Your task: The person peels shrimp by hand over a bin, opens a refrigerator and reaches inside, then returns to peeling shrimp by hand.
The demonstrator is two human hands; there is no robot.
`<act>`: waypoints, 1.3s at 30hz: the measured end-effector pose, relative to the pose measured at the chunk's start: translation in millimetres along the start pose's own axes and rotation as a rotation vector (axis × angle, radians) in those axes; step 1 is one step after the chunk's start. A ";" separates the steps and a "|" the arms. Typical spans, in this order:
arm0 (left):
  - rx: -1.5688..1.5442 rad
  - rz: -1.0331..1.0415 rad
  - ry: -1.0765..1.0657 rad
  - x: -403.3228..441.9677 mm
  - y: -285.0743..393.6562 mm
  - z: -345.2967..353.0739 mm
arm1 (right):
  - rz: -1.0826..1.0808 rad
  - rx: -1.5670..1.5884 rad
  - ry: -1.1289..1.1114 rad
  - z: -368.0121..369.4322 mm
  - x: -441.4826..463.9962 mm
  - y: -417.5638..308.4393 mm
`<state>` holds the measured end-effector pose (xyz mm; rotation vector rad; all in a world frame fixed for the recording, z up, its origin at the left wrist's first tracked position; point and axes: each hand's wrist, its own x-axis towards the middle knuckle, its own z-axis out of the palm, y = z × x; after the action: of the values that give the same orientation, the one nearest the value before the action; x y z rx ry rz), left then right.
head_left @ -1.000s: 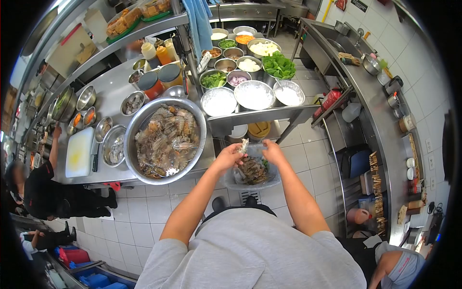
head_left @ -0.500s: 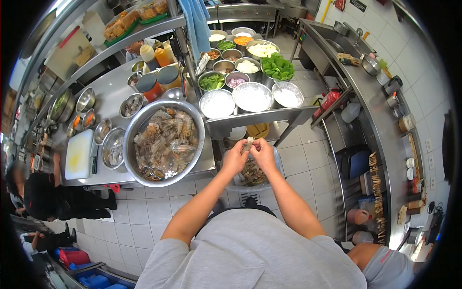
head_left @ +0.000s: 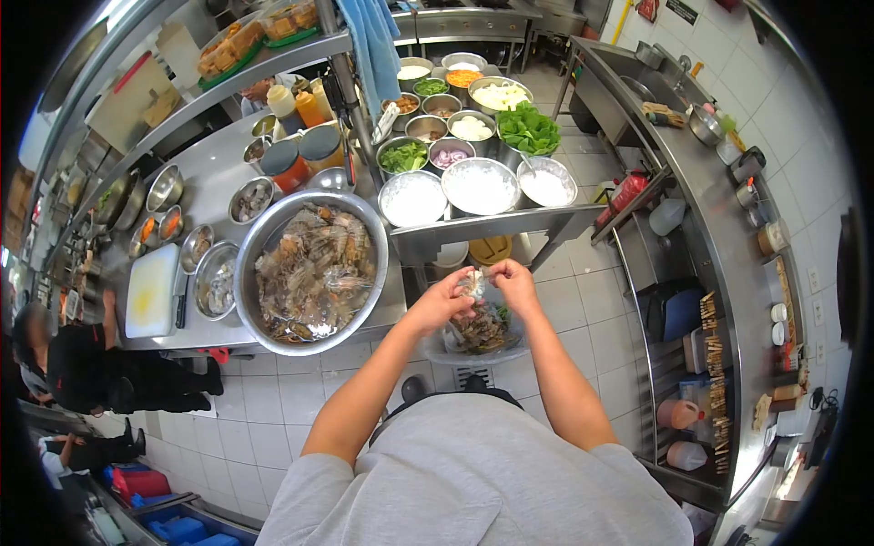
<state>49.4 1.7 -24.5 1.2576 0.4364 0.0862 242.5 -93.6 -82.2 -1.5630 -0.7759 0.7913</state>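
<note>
Over a clear plastic bin (head_left: 521, 353) on the floor, my left hand (head_left: 440, 304) is closed round a pale shrimp (head_left: 474, 284). My right hand (head_left: 515, 287) is beside it, thumb and fingers pinched together; whatever lies between them is too small to name. Dark shells and scraps (head_left: 481, 334) fill the bin below. On the steel counter to the left, a large metal basin (head_left: 244, 273) holds many whole shrimp (head_left: 314, 259) in liquid. A steel bowl (head_left: 217, 280) of peeled shrimp stands next to that basin.
A white cutting board (head_left: 150, 291) and a knife (head_left: 181, 305) lie left of the basin. Ahead, a steel stand (head_left: 510, 221) carries several bowls of cut vegetables and white powder. Two people in dark clothes are at the left. Another steel counter (head_left: 687, 300) runs along the right.
My hands have moved apart slightly, the right one to the right, and more of the pale shrimp shows in my left. A person at the lower right has left the view.
</note>
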 end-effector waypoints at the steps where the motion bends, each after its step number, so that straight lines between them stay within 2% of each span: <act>1: 0.073 -0.005 0.057 1.0 -1.9 -2.5 | 0.001 0.001 0.000 -2.2 -0.2 -0.1; 2: 0.072 -0.007 0.058 2.0 -3.8 -6.0 | 0.021 -0.079 -0.073 -5.3 -1.6 0.0; 4: 0.798 0.115 0.150 2.0 1.3 -9.6 | 0.046 -0.159 -0.150 -7.0 -12.4 -21.8; 5: 0.796 0.113 0.151 1.2 4.5 -9.8 | 0.094 -0.008 -0.247 -6.4 -19.9 -37.1; 6: 0.968 0.149 0.133 -1.3 12.0 -7.7 | 0.142 0.144 -0.344 -4.7 -25.3 -50.1; 7: 1.140 0.186 0.114 -1.4 16.0 -7.3 | 0.144 0.144 -0.344 -3.5 -26.9 -56.1; 9: 1.194 0.181 0.119 3.4 20.0 -7.4 | -0.065 -0.311 -0.438 -1.3 -27.9 -62.3; 10: 1.249 0.180 0.126 5.7 22.1 -6.8 | -0.061 -0.310 -0.437 0.2 -27.3 -60.7; 12: 1.284 0.152 0.152 7.1 28.1 -1.8 | -0.192 -0.582 -0.350 4.1 -25.4 -56.6; 16: 1.372 0.130 0.204 7.0 28.2 4.6 | -0.185 -0.599 -0.271 10.6 -23.9 -47.4; 18: 1.402 0.114 0.203 3.3 33.4 9.3 | 0.020 -0.413 -0.265 11.9 -19.9 -38.8; 19: 1.433 0.100 0.203 1.2 36.7 11.4 | 0.020 -0.413 -0.266 13.4 -18.1 -31.7; 20: 1.433 0.099 0.204 1.7 33.6 10.1 | 0.132 -0.219 -0.212 15.9 -16.3 -25.5; 21: 1.417 0.176 0.190 1.4 30.9 9.0 | 0.241 -0.024 -0.158 18.0 -15.9 -25.2; 22: 1.400 0.252 0.175 0.7 28.0 8.2 | 0.240 -0.024 -0.160 16.1 -15.1 -25.5; 24: 1.283 0.258 0.186 -3.0 27.5 8.7 | 0.406 0.070 -0.180 6.4 -11.5 -26.4; 26: 1.165 0.265 0.194 -4.3 20.7 6.4 | 0.436 0.109 -0.154 -2.5 -11.4 -23.2; 27: 0.872 0.298 0.207 -0.4 5.8 -0.5 | 0.467 0.149 -0.127 -6.2 -11.9 -20.2; 28: 0.578 0.326 0.216 -0.3 2.5 -2.8 | 0.465 0.150 -0.127 -9.1 -13.5 -16.9; 29: 0.581 0.326 0.217 -0.8 -0.7 -5.7 | 0.426 0.102 -0.180 -11.1 -16.6 -13.1; 31: 0.163 0.092 0.203 -5.0 2.6 -7.3 | 0.397 0.027 -0.243 -11.4 -23.9 -5.4; 32: 0.165 0.094 0.208 -6.7 4.0 -6.8 | 0.393 0.027 -0.248 -10.9 -26.7 -2.0; 34: -0.095 0.101 0.228 -9.3 3.4 -4.6 | 0.012 -0.339 -0.228 -10.6 -29.2 5.6; 38: -0.180 0.137 0.291 -0.8 -11.7 -3.1 | 0.008 -0.355 -0.167 -5.3 -30.2 -1.4; 39: -0.169 0.205 0.304 1.2 -14.7 -1.9 | 0.127 -0.156 -0.191 -1.7 -32.8 -11.1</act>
<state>47.3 -0.9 -39.0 1.1223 0.5481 0.4836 225.3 -120.4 -68.8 -1.7056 -0.9012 1.0043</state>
